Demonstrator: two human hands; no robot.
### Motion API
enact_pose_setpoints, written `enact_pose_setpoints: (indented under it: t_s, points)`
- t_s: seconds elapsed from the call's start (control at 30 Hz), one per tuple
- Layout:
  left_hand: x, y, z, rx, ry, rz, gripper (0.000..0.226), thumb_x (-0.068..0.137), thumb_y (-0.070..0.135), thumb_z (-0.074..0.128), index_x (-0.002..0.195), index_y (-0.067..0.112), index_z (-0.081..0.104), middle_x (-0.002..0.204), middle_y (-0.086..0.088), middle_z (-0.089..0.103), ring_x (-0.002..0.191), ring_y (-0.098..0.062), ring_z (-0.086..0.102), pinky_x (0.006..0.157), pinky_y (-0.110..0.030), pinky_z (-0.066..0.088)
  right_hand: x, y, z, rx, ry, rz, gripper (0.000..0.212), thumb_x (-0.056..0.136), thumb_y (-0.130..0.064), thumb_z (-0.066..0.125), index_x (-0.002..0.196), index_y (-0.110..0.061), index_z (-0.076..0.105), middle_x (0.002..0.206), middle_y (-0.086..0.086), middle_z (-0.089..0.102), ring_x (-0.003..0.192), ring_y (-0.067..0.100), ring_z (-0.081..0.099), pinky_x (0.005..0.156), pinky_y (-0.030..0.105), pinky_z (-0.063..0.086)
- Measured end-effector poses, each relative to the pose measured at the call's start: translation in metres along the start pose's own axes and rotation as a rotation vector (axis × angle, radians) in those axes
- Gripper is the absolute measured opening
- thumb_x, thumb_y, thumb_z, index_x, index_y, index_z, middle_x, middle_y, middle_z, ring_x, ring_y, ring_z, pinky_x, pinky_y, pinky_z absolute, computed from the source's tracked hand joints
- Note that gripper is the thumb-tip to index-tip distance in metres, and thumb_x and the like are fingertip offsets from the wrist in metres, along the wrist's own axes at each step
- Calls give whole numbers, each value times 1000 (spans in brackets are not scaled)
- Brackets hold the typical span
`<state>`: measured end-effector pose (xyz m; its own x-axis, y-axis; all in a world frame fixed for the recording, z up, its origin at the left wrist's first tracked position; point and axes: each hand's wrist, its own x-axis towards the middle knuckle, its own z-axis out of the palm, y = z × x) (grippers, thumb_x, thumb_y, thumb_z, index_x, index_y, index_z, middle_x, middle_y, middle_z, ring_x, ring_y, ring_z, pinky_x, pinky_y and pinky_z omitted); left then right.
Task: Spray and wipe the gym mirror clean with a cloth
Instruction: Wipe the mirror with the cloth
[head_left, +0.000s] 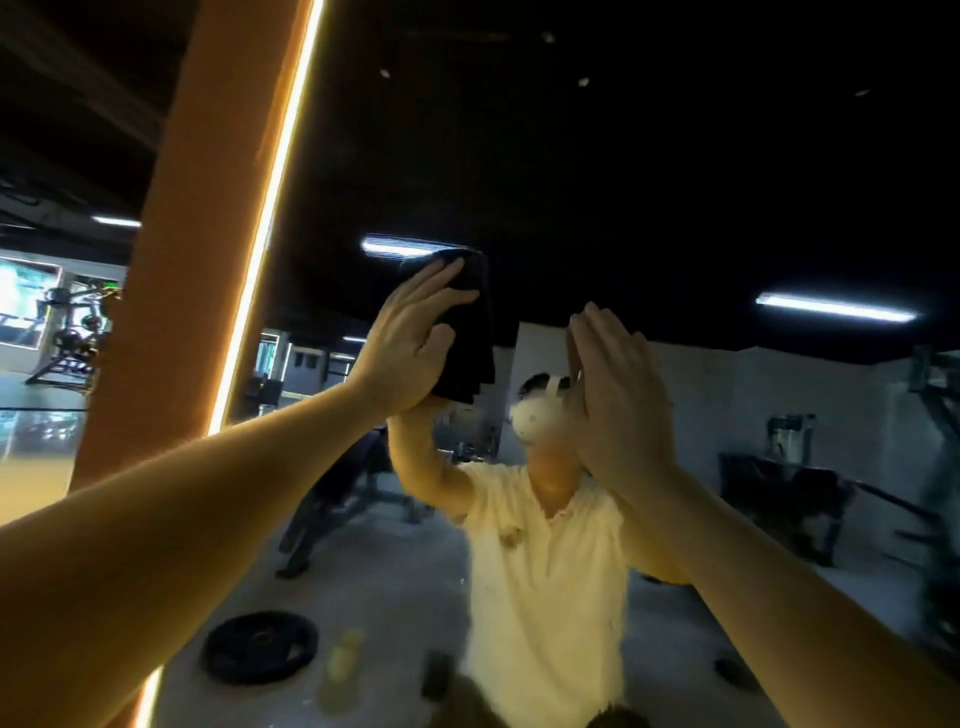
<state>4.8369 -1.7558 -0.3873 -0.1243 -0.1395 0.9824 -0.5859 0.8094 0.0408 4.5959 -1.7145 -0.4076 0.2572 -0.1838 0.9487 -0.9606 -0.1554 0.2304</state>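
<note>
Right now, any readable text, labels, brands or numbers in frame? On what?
None legible in this view.
Weight plate: any markings are too dark and blurred to read.
Yellowish bottle: label, if any, is too blurred.
Bright panel at far left: washed out, unreadable.
Dark cloth: no tag or print shows.

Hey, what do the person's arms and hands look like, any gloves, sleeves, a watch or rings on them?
The left forearm and right forearm are bare, no sleeve in direct view. The left hand and right hand wear no gloves, and no watch, band or ring shows. The mirror reflection shows a pale short-sleeved shirt.
</note>
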Motion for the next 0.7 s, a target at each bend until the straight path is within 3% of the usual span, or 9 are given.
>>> enact_pose_setpoints:
  t_s: [0.1, 0.27, 0.43, 0.6, 0.7]
  points:
    - [-17, -39, -24, 31, 152, -145, 53, 98, 38, 43, 135, 9, 66, 161, -8, 47, 153, -25, 35, 126, -51, 28, 2, -21, 18, -66, -1, -15, 63, 96, -18, 53, 156, -5, 39, 166, 16, 31, 156, 33, 24, 126, 57, 21]
    - [-69, -113, -37, 388, 234, -208, 64, 102, 36, 33, 158, 5, 36, 172, -13, 23, 159, -32, 20, 125, -58, 22, -2, -18, 34, -85, 90, -4, 58, 99, -22, 37, 155, -7, 41, 166, 14, 33, 156, 32, 24, 127, 54, 17]
    - [-66, -100, -17, 439, 236, -323, 74, 103, 42, 23, 167, 8, 9, 175, -14, 3, 162, -30, 3, 130, -55, 8, -4, -14, 40, -121, 103, -29, 62, 100, -27, 27, 158, -8, 36, 168, 13, 27, 158, 31, 19, 128, 53, 15]
    - [-35, -29, 38, 441, 95, -59, 70, 107, 40, 26, 167, 8, 7, 175, -15, 1, 162, -28, -2, 132, -48, 3, -4, -9, 37, -35, 107, -53, 56, 99, -14, 42, 154, -5, 42, 166, 15, 32, 156, 31, 24, 126, 57, 21]
    - [-22, 24, 80, 468, 13, 104, 69, 108, 41, 24, 166, 8, 10, 175, -17, 4, 162, -28, -1, 131, -44, 2, -9, -2, 22, 36, 130, -24, 57, 97, -17, 32, 151, -2, 44, 162, 15, 40, 152, 29, 34, 127, 53, 21]
